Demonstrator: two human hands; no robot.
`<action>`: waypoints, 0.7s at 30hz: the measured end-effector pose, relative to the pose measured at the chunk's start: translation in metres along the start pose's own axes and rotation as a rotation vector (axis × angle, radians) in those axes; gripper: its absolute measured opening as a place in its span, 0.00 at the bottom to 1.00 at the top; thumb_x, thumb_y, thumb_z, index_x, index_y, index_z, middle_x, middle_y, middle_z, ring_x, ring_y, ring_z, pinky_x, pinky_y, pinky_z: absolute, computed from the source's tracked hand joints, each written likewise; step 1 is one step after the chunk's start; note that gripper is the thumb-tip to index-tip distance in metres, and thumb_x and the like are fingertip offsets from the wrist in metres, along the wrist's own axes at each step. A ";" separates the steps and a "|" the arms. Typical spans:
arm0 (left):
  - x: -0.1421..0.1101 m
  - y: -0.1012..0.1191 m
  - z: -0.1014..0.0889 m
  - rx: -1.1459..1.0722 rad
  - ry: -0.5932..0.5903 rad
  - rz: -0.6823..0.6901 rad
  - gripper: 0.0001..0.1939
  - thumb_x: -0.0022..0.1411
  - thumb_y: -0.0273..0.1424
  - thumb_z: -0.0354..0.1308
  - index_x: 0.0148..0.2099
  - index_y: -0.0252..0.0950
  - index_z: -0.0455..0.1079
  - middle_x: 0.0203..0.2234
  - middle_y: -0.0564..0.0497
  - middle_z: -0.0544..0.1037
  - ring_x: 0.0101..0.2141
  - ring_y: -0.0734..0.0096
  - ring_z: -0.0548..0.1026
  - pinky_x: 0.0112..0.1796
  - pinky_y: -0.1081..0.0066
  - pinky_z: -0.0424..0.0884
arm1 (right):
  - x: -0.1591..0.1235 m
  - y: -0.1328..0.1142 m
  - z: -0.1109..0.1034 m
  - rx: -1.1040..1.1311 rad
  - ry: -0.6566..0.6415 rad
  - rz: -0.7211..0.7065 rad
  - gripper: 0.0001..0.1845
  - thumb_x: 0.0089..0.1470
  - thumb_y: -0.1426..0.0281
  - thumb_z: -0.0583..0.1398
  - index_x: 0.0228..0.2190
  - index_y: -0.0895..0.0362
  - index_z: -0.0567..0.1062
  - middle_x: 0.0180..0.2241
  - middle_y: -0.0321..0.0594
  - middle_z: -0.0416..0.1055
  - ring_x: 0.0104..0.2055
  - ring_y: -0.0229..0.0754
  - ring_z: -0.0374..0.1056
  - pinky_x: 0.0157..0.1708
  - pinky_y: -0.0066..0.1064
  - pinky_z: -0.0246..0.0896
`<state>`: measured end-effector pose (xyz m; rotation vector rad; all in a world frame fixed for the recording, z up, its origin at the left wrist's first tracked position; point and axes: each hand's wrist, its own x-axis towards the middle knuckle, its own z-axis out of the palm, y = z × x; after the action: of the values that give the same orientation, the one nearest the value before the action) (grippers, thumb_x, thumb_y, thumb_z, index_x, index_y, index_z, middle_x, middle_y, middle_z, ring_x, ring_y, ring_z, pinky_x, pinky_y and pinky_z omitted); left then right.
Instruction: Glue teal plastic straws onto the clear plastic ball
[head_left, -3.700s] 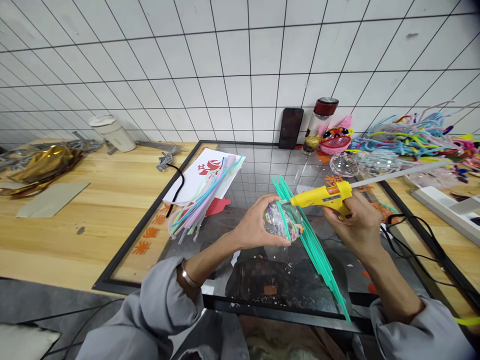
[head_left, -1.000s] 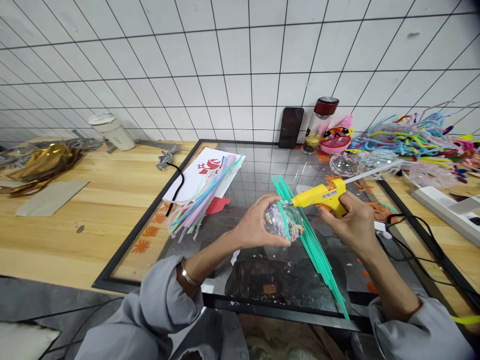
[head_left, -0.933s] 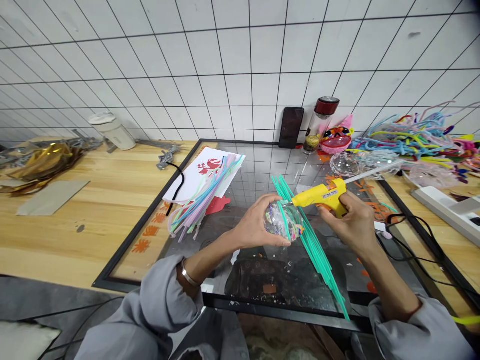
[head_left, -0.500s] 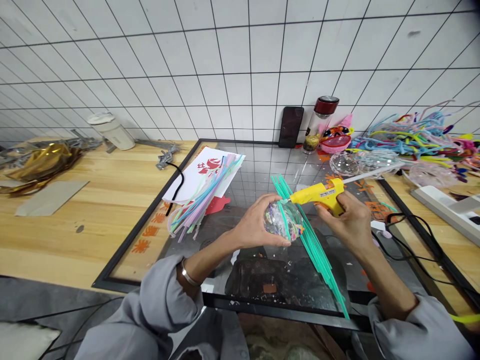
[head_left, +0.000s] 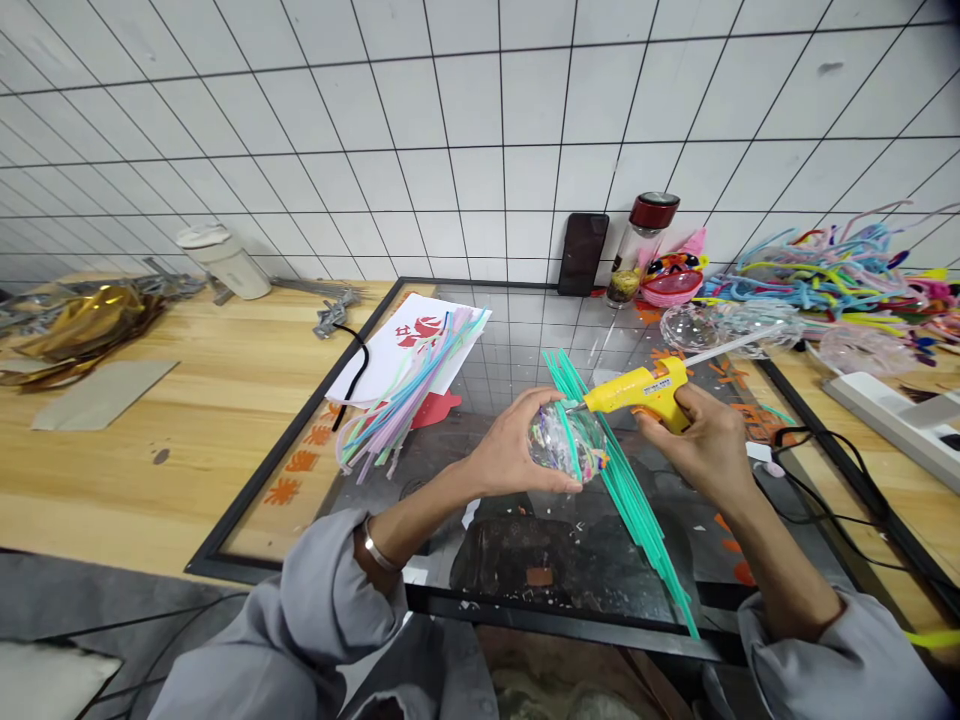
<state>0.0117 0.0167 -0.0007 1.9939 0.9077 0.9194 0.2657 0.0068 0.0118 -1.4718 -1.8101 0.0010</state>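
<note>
My left hand (head_left: pixel 517 447) is closed round a clear plastic ball (head_left: pixel 551 440) with colourful bits showing in it and a green strip running down its surface. In my right hand (head_left: pixel 701 440) is a yellow hot glue gun (head_left: pixel 637 390), a pale glue stick (head_left: pixel 731 345) jutting from its back. Its nozzle points left at the upper right of the ball, close to the green strip; whether it touches I cannot tell. Beneath both lies a bundle of green pipe cleaners (head_left: pixel 637 510) on the dark glass top (head_left: pixel 517 345).
To the left, pastel pipe cleaners (head_left: pixel 412 390) lie over white paper (head_left: pixel 379 345). A phone (head_left: pixel 583 253) and a glass bottle (head_left: pixel 634 250) stand by the wall. On the right are a tangled pipe-cleaner heap (head_left: pixel 832 270), a power strip (head_left: pixel 896 425) and black cable (head_left: pixel 821 500).
The glue gun has shifted slightly right, its nozzle now a little further from the ball's top. My left hand and the ball have hardly moved.
</note>
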 end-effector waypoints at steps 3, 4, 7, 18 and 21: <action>0.000 0.001 0.000 -0.001 0.003 -0.009 0.49 0.35 0.41 0.77 0.59 0.37 0.61 0.56 0.40 0.67 0.57 0.47 0.67 0.59 0.48 0.63 | -0.001 0.001 0.003 -0.011 0.016 0.010 0.18 0.49 0.60 0.61 0.19 0.52 0.57 0.20 0.31 0.55 0.21 0.34 0.51 0.23 0.30 0.44; 0.000 0.001 0.000 -0.001 0.004 -0.011 0.49 0.35 0.41 0.77 0.59 0.37 0.61 0.56 0.40 0.67 0.57 0.47 0.68 0.59 0.48 0.63 | -0.002 0.001 0.004 -0.017 0.026 0.010 0.19 0.49 0.60 0.61 0.19 0.52 0.56 0.20 0.30 0.54 0.21 0.33 0.50 0.23 0.30 0.43; 0.000 0.000 0.001 0.001 0.003 -0.010 0.49 0.35 0.41 0.76 0.59 0.37 0.60 0.56 0.40 0.67 0.57 0.47 0.68 0.59 0.48 0.63 | -0.002 0.001 0.007 -0.034 0.046 0.013 0.21 0.49 0.60 0.61 0.18 0.52 0.54 0.19 0.29 0.52 0.20 0.33 0.47 0.22 0.30 0.41; 0.000 -0.001 0.001 0.007 0.001 -0.005 0.49 0.35 0.41 0.76 0.58 0.38 0.60 0.56 0.40 0.67 0.57 0.48 0.68 0.59 0.48 0.63 | 0.000 0.004 0.001 0.044 -0.107 0.138 0.18 0.47 0.55 0.60 0.19 0.53 0.62 0.19 0.32 0.59 0.21 0.35 0.54 0.23 0.30 0.46; 0.000 0.000 0.001 0.006 -0.002 -0.008 0.49 0.35 0.41 0.77 0.58 0.38 0.60 0.56 0.40 0.67 0.57 0.48 0.67 0.60 0.48 0.62 | 0.000 0.007 0.001 0.071 -0.172 0.189 0.17 0.47 0.55 0.60 0.21 0.53 0.65 0.19 0.33 0.62 0.21 0.36 0.55 0.22 0.29 0.47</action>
<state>0.0121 0.0168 -0.0012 1.9948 0.9181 0.9105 0.2707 0.0093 0.0076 -1.6280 -1.7777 0.2915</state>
